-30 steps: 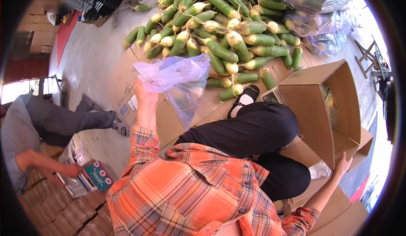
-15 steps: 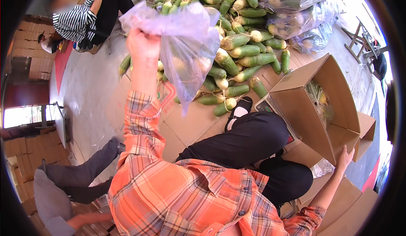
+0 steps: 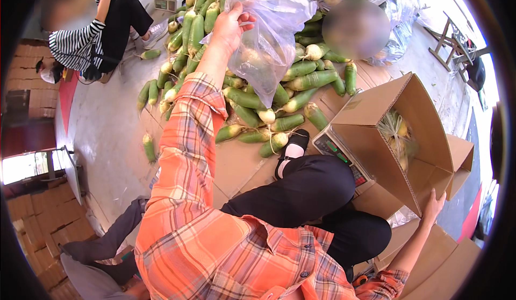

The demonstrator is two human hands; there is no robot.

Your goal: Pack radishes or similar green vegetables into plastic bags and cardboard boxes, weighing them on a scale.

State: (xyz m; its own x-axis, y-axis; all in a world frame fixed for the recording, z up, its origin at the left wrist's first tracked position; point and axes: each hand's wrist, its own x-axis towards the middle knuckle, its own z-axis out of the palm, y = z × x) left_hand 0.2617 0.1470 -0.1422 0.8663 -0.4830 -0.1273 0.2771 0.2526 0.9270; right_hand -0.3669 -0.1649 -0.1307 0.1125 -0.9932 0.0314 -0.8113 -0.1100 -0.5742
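Observation:
My left hand [image 3: 231,30] is raised over the heap of long green radishes [image 3: 309,79], its fingers closed on a thin clear plastic bag [image 3: 269,36]. The bag hangs down, and radishes show through it; whether anything is inside I cannot tell. On the right, my right hand [image 3: 431,207] grips the near edge of an open cardboard box [image 3: 371,109]. Inside that box lies a knotted clear bag [image 3: 399,133] with pale radishes in it. Beneath the box is a scale [image 3: 344,157] with a keypad and display.
Filled plastic bags [image 3: 395,44] stand behind the heap, partly blurred. More cardboard boxes [image 3: 430,262] lie at my lower right. A person in a striped top [image 3: 78,42] sits at the far left; another in grey trousers [image 3: 110,235] is at the near left. A wooden stool [image 3: 451,42] stands far right.
My left hand has carried the plastic bag to the right and farther out, over the heap. My right hand stays at the box's edge. The view has shifted slightly.

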